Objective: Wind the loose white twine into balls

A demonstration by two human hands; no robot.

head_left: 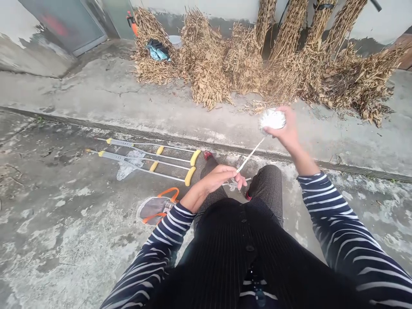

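Observation:
In my right hand [287, 127], raised out to the right, is a ball of white string [272, 120], gripped between thumb and fingers. A taut length of white string [251, 153] runs from it down and left to my left hand [223, 178]. That hand pinches the string between thumb and fingers in front of my lap. Loose string ends [232, 185] hang below the left fingers, partly hidden by the hand. The ball and right hand are slightly blurred.
Two crutches [148, 161] with yellow pads lie at left, beside clear plastic [128, 165]. A grey bag with orange handles [156, 210] sits by my left leg. Dry plant bundles [209, 60] line the wall beyond a low concrete step [135, 107]. A blue cloth [158, 51] rests on one bundle.

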